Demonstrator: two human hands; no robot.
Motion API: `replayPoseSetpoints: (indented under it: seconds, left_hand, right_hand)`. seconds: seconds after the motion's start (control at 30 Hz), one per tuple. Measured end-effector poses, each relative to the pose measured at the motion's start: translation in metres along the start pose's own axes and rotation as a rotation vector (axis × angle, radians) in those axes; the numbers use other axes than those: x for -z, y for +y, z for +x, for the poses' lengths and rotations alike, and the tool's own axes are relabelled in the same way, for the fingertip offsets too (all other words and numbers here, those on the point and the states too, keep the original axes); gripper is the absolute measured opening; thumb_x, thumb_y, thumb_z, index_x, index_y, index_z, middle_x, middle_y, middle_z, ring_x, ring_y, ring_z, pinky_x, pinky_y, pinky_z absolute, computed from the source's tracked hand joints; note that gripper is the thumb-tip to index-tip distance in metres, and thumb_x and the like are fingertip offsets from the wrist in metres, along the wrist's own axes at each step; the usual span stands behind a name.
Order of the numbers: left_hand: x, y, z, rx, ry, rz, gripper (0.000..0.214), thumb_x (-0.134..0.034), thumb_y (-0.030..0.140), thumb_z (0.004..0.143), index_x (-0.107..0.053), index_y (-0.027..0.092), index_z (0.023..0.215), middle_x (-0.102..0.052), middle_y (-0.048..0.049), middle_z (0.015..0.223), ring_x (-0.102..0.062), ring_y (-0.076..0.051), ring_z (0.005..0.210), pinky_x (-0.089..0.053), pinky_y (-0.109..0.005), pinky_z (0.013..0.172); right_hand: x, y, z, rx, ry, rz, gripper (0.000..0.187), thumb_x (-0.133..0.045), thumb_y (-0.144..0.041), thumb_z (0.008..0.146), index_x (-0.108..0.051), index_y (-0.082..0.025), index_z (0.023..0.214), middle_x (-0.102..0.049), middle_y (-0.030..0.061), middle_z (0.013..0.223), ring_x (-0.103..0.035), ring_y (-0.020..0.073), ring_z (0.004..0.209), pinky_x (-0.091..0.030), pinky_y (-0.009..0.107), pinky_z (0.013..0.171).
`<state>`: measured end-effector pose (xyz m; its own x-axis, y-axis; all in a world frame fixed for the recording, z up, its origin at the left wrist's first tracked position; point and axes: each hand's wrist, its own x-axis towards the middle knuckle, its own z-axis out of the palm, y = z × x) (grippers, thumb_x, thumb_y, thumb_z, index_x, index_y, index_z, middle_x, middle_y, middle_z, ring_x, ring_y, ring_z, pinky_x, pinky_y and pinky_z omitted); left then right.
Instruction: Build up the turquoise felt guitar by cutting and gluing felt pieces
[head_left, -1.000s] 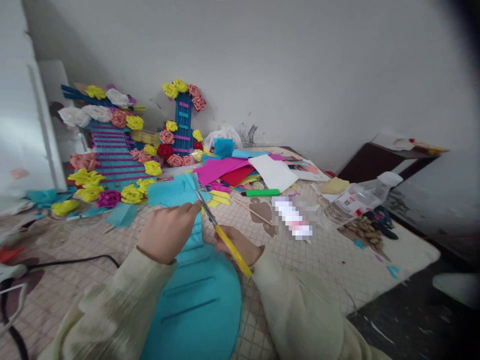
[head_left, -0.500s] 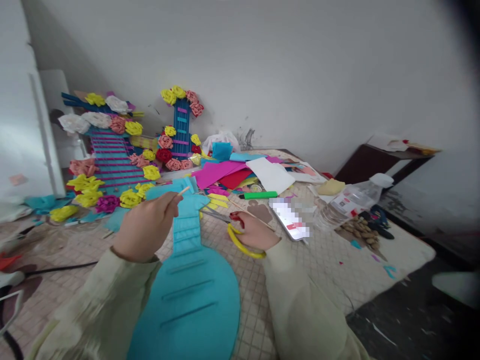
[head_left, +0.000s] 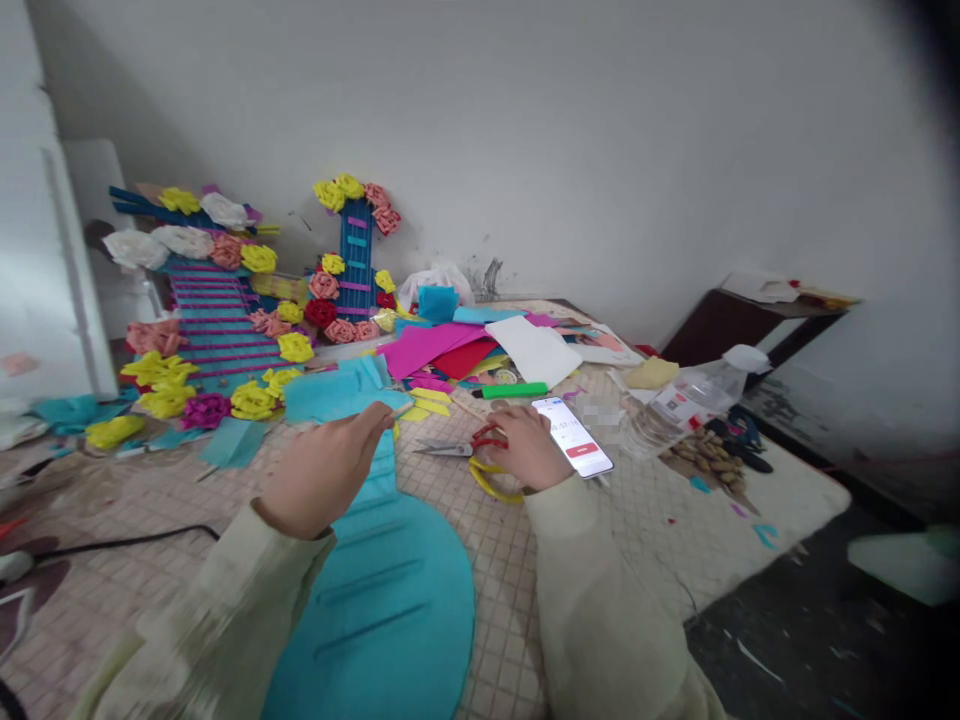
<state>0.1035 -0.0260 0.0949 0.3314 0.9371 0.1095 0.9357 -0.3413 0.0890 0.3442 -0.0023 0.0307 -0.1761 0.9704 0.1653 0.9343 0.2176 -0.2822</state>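
Left hand (head_left: 322, 465) pinched shut on a short stick (head_left: 404, 410), above the neck of the blue guitar-shaped cutout (head_left: 382, 600), which lies on the table (head_left: 660, 530). Right hand (head_left: 529, 445) half curled at the handles of the scissors (head_left: 450, 449); can't tell if it grips or just touches. Blades part open, pointing left. Best keep them flat, tips clear of cutout and left hand, handles off the phone (head_left: 574, 437), stick pinched lightly.
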Motion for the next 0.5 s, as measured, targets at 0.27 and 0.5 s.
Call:
replayPoseSetpoints:
  seconds: [0.27, 0.5]
  left_hand:
    - [-0.011, 0.013, 0.001, -0.076, -0.146, 0.143, 0.036, -0.021, 0.029, 0.092, -0.056, 0.019, 0.093, -0.070, -0.0076, 0.077, -0.066, -0.024, 0.070, -0.035, -0.029, 0.052]
    - [-0.020, 0.015, 0.002, -0.167, -0.234, 0.040, 0.037, -0.022, 0.029, 0.093, -0.057, 0.018, 0.092, -0.070, -0.0080, 0.081, -0.066, -0.024, 0.073, -0.040, -0.030, 0.056]
  right_hand:
    - [-0.013, -0.044, -0.007, 0.539, 0.271, 0.238, 0.031, -0.044, -0.035, 0.091, -0.055, -0.016, 0.114, -0.059, 0.0106, 0.109, -0.054, 0.0210, 0.102, -0.044, 0.034, 0.086]
    - [-0.033, -0.051, -0.004, 0.531, 0.147, 0.105, 0.022, -0.043, -0.028, 0.092, -0.061, -0.015, 0.090, -0.061, 0.0064, 0.082, -0.059, 0.0168, 0.078, -0.042, 0.027, 0.066]
